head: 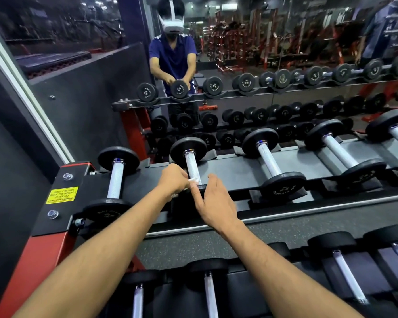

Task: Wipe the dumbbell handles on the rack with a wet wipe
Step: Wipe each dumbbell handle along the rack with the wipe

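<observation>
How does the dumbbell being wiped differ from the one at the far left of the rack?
The second dumbbell has the left hand pressing a wet wipe to its handle, and its near weight is hidden; the leftmost dumbbell lies untouched, both weights visible. Both have black weights and pale handles.

This was a gym. A long rack [239, 166] with red legs held rows of black dumbbells [271, 161] with silver handles, and more sat on a lower shelf. A big mirror [285, 42] on the wall showed the weights again, and red workout machines [228, 37] far behind. A yellow sticker [61, 195] on the rack asked people to put the weights back. The floor [205, 244] was dark and speckled, like rubber.
</observation>
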{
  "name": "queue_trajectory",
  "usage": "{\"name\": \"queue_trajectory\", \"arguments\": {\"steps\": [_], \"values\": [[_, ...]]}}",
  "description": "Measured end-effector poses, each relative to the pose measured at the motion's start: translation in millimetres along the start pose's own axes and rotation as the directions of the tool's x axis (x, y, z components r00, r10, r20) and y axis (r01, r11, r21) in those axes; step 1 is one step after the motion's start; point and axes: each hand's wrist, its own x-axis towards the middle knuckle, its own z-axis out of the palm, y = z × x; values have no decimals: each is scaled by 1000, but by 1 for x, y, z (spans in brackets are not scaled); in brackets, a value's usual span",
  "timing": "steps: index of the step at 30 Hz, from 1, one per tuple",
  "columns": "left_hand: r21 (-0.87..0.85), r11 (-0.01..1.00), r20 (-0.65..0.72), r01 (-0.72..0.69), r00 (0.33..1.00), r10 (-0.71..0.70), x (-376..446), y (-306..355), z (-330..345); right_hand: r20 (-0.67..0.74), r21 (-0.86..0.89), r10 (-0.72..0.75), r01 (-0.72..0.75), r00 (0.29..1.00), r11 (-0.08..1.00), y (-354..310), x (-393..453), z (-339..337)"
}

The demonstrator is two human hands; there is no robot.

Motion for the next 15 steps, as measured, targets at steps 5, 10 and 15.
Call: {"name": "queue_trajectory", "arguments": {"steps": [5,10,15], "values": [[-160,986,-219,53,972,-88,15,22,-3,10,-2,-4,4,1000,1000,2,0,-1],[-291,952,-162,92,976,-144,8,16,7,7,-6,-11,11,1000,1000,2,0,1],[-303,945,-60,126,987,-150,6,4,10,-13,-10,-10,10,1000,1000,3,1,3]]}}
